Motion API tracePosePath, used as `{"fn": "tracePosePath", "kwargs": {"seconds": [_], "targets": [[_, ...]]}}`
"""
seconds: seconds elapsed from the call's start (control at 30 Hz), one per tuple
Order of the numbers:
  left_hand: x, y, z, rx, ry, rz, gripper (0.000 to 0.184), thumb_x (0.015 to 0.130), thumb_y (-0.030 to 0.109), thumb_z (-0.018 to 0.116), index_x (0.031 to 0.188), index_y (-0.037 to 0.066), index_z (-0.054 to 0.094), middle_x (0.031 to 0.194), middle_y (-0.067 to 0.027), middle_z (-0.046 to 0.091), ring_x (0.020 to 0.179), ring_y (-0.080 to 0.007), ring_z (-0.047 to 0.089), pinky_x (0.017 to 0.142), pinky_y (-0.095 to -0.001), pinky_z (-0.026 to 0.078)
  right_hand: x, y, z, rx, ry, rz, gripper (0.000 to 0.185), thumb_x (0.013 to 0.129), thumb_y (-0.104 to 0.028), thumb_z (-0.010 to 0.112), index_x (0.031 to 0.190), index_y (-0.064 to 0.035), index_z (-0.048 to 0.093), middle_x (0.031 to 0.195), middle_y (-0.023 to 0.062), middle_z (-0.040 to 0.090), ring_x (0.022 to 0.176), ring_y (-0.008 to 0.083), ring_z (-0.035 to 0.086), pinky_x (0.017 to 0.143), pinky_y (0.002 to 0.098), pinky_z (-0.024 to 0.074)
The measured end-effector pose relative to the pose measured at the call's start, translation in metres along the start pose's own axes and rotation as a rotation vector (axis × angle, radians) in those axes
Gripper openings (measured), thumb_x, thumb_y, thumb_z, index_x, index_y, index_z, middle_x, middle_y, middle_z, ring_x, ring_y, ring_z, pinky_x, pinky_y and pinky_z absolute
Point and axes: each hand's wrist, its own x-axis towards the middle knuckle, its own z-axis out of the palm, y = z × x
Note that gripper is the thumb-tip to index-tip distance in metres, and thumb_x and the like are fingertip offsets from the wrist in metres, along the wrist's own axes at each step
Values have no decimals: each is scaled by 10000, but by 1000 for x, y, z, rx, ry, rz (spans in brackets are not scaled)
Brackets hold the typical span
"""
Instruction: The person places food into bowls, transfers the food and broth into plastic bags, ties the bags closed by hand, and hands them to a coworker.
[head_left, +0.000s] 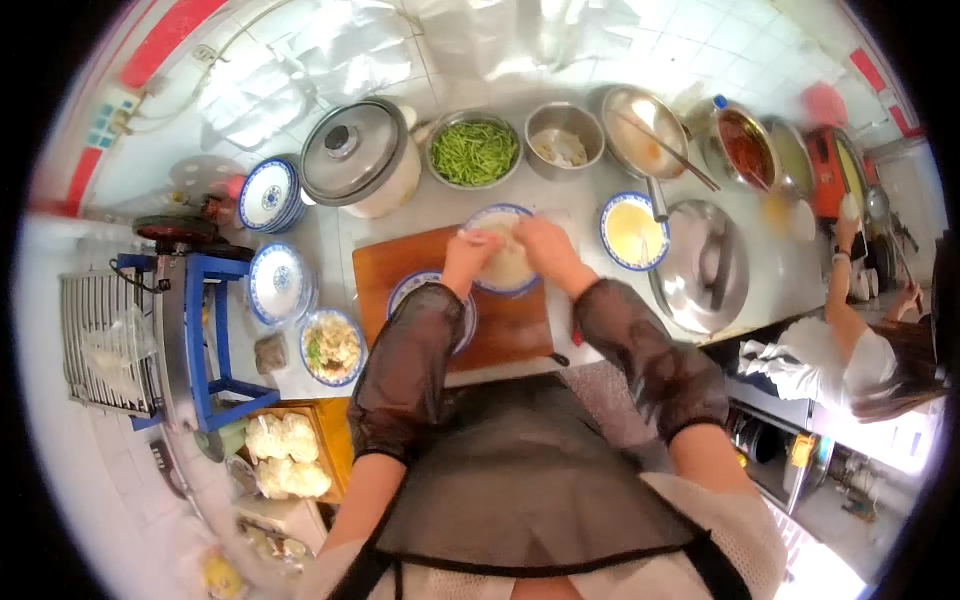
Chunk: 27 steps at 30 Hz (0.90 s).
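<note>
My left hand (471,257) and my right hand (545,247) are both over a blue-rimmed bowl (508,275) with pale contents, at the back of a brown cutting board (515,335). The fingers of each hand are drawn together at the bowl; what they hold, if anything, is too small to make out. Another blue-rimmed bowl (467,323) stands on the board, partly hidden by my left forearm and its dark sleeve. To the right, a bowl of yellow liquid (634,232) sits on the counter.
Behind are a rice cooker (350,150), a bowl of green vegetables (474,152), a metal pot (565,142) and a pan (640,125). A filled bowl (332,347) and stacked bowls (268,195) stand left, a metal lid (690,270) right. Another person (850,350) works far right.
</note>
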Motion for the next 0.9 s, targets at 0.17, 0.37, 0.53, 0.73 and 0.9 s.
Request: {"fn": "tracePosePath", "kwargs": {"seconds": [0.17,0.37,0.53,0.73,0.9], "targets": [[2,-10,3,224,86,161,39,775,43,643,772,28,607,706,-26,597,664,-95,546,613,-261,453,-18,5,18,131,160,4,226,844,-152,574,1035,-38,609,976,129,589,932,296,568,800,345,463],[6,17,-4,747,-32,1080,138,726,62,567,858,28,552,911,-104,562,906,-300,550,775,-374,459,18,20,31,765,-74,225,228,829,1,537,1043,15,615,862,50,650,758,136,570,679,272,484],[-17,0,0,694,328,825,163,685,76,633,820,36,552,831,-117,546,837,-304,541,716,-395,455,22,21,32,439,-84,268,118,813,-13,566,915,-2,624,837,137,629,727,208,599,641,311,470],[-123,8,-34,453,706,301,120,788,91,614,885,28,583,904,-121,582,865,-262,561,783,-356,447,17,29,32,298,111,78,88,827,-70,584,881,-21,633,806,128,572,723,287,573,643,351,455],[-244,-153,-203,-124,1213,-201,305,851,50,515,1149,-2,482,1084,-146,534,985,-242,527,857,-370,443,-5,-83,17,623,-141,297,137,883,-130,552,911,-29,642,774,81,625,703,184,595,620,317,468]]}}
